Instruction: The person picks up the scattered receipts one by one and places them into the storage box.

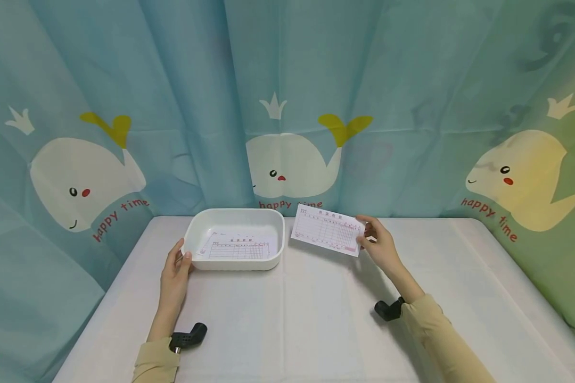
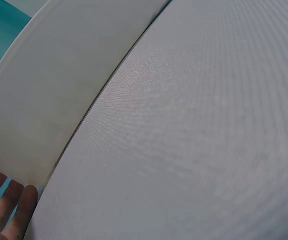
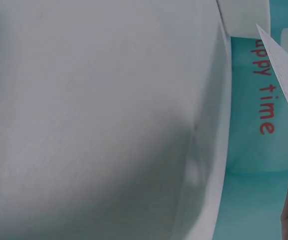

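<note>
A white plastic basin [image 1: 235, 264] with rounded corners stands at the back of the table. Inside it lie printed paper slips [image 1: 239, 250] ruled with a table, overlapping each other. My left hand [image 1: 174, 276] grips the basin's front left corner, thumb at the rim; in the left wrist view its fingers [image 2: 26, 210] are against the basin's outer wall. To the right of the basin, my right hand [image 1: 380, 247] pinches a printed paper slip [image 1: 326, 230] by its right edge. That slip is raised and tilted, printed side facing me. The right wrist view catches only its edge.
A white cloth-covered table [image 1: 316, 319] spreads under both arms. Behind it hangs a blue-green curtain [image 1: 191, 64] with whale prints. A black wrist camera [image 1: 189, 336] sits on the left wrist, and another black camera [image 1: 388, 309] on the right.
</note>
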Demonstrator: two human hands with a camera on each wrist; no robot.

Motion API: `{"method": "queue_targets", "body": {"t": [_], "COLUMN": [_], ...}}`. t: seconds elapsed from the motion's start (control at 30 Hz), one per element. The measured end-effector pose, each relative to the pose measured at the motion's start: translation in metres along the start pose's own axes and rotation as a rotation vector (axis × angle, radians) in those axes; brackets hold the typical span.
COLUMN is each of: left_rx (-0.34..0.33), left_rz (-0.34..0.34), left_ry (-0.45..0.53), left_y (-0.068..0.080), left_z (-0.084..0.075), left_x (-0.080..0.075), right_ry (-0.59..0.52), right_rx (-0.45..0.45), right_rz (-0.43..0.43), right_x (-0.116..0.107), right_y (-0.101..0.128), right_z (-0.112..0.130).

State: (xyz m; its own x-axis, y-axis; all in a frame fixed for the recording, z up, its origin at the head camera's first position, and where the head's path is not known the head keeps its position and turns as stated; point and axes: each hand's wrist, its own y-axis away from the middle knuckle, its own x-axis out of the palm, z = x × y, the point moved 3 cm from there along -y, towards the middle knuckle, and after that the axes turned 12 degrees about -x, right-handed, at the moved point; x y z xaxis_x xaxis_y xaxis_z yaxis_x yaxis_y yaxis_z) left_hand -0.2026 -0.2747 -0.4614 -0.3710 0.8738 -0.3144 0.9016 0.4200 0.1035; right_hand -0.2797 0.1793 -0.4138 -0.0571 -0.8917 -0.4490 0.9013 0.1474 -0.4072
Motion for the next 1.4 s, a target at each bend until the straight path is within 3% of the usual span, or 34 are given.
{"method": "queue_targets", "body": {"t": [0.67,1.4], "left_rx": [0.003,-0.007], "left_rz": [-0.002,0.001], "left_ry": [0.002,-0.004], "left_y": [0.000,0.000], "left_z": [0.001,0.000], "left_x": [0.001,0.000], "right_ry": [-0.147,-0.275], "right_rx": [-0.084,-0.104], "right_rz": [0.000,0.049], "right_x": [0.020,0.092], "right_y": [-0.006,-0.020], "right_z": [0.033,0.061]}}
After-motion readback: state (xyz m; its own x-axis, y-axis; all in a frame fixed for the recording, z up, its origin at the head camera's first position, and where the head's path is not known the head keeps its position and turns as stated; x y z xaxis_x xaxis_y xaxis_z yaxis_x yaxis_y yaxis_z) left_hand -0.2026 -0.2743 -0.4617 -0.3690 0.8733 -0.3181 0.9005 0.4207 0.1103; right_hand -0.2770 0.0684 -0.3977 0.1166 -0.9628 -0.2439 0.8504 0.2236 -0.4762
